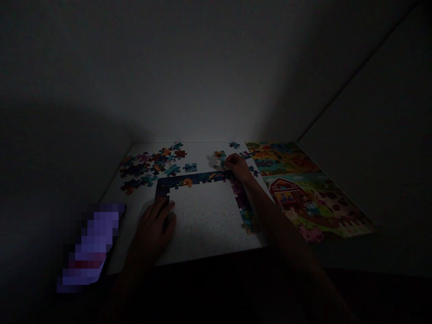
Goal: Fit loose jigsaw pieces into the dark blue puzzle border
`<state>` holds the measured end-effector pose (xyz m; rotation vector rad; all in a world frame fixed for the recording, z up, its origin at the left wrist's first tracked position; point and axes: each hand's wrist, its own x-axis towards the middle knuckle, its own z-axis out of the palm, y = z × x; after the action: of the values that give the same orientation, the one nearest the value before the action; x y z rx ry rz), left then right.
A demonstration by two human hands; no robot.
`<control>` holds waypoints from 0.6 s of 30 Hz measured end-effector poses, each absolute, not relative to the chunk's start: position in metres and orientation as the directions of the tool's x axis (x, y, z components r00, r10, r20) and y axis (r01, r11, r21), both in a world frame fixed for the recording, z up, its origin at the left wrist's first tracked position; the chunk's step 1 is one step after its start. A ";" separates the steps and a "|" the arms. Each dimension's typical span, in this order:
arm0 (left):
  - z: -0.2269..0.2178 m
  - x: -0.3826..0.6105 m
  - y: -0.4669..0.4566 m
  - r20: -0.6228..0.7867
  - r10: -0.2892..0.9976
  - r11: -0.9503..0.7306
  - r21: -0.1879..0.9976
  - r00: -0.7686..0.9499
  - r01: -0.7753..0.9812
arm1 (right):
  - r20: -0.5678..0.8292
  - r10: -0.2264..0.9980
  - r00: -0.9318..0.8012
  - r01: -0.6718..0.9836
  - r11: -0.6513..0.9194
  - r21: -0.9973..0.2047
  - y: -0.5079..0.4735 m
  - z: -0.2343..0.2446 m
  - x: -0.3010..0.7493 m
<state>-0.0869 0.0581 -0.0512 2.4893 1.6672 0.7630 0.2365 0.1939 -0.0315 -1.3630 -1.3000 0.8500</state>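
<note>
Your desk (202,225) shows a pale, matt top with a fine speckled grain; it gives back no shine even where the light falls. The loose puzzle pieces (151,164) look like printed cardboard, flat and dull, in dark blues, teal and orange. The joined puzzle border (199,177) has the same matt printed face. The finished farm puzzle (303,198) to your right looks like card too, bright-printed, smooth, with only a faint sheen. The wall (202,67) behind is plain, smooth and matt.
</note>
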 end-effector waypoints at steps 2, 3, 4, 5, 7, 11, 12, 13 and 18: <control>-0.052 -0.087 0.058 0.372 0.879 -0.418 0.303 0.297 0.857 | 0.111 0.993 0.047 0.218 0.098 -0.971 0.187 -0.026 0.237; -0.052 -0.087 0.058 0.374 0.878 -0.419 0.301 0.298 0.857 | 0.088 0.996 -0.020 0.204 0.091 -0.975 0.184 -0.023 0.236; -0.052 -0.087 0.058 0.375 0.878 -0.419 0.298 0.299 0.858 | 0.069 0.994 -0.085 0.195 0.085 -0.977 0.180 -0.020 0.235; -0.053 -0.087 0.058 0.376 0.877 -0.420 0.296 0.300 0.858 | 0.054 0.988 -0.142 0.189 0.081 -0.979 0.176 -0.017 0.234; -0.053 -0.087 0.058 0.376 0.877 -0.419 0.298 0.298 0.858 | 0.034 0.974 -0.225 0.175 0.075 -0.982 0.170 -0.012 0.232; -0.054 -0.087 0.058 0.369 0.884 -0.409 0.310 0.288 0.858 | 0.001 0.950 -0.311 0.129 0.044 -0.991 0.163 -0.006 0.226; -0.054 -0.087 0.058 0.370 0.883 -0.412 0.313 0.290 0.856 | -0.012 0.946 -0.325 0.120 0.029 -0.992 0.163 -0.006 0.225; -0.054 -0.087 0.058 0.371 0.881 -0.416 0.314 0.293 0.853 | -0.025 0.942 -0.334 0.115 0.015 -0.993 0.163 -0.006 0.224; -0.053 -0.087 0.058 0.380 0.875 -0.425 0.300 0.302 0.854 | -0.068 0.918 -0.390 0.095 -0.033 -0.995 0.164 -0.012 0.222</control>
<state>-0.0873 0.0585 -0.0530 2.5008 1.6616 0.7726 0.2220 0.1640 -0.0116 -1.0948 -1.5456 1.5007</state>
